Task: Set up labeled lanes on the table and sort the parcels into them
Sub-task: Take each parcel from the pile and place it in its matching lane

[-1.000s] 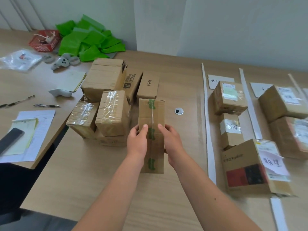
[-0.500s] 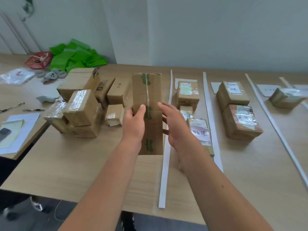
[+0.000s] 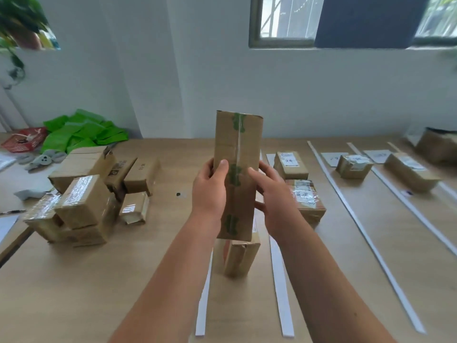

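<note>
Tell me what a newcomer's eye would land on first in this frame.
The tall taped parcel held upright at centre, gripped by the left hand and right hand, stands out first. Left of it sits a heap of parcels; on the right, white strips mark lanes on the table, several holding labelled parcels.

One tall parcel (image 3: 237, 154) is held by two hands, the left hand (image 3: 210, 194) and the right hand (image 3: 275, 204). Near the left edge of the desk (image 3: 74, 293) the pile of parcels (image 3: 84, 201) has seven boxes that I can count. Among the white strips (image 3: 280, 280), at least four in number, lie six more parcels, the last one at the far right corner. At least three label cards (image 3: 333, 158) show. At the far left corner there is one red basket (image 3: 23, 142) and one heap of green bags (image 3: 79, 132), too tangled to count
</note>
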### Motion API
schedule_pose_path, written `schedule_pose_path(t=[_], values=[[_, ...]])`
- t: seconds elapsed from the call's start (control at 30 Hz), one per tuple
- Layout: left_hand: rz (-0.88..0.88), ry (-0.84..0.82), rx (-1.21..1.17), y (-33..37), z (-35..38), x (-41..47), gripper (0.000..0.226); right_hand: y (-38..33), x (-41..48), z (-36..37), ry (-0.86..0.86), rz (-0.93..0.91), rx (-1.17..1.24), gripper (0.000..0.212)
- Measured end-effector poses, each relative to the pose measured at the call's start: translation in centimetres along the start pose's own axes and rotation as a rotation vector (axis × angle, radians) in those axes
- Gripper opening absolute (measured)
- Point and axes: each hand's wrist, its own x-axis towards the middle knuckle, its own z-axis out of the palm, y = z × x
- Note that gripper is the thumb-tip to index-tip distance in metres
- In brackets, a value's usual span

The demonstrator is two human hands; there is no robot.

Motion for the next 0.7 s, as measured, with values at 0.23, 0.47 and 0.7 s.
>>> schedule_pose_path(t=[0.23,0.47,0.7], values=[[-0.032,-0.144,-0.007,-0.3,5.3,-0.7,0.031,-1.2,-1.3,-4.5,0.091,-0.099,-0.005,0.047],[0.018,-0.115,0.045,-1.6,13.1,-1.5,0.033,-2.5,-1.0,-12.7,0.179,-0.116,0.053,0.038],[0.067,-0.076,0.014,-2.8,22.7,-4.0,0.027,-5.1,0.8,-23.9,0.156,-0.172,0.055,0.068]])
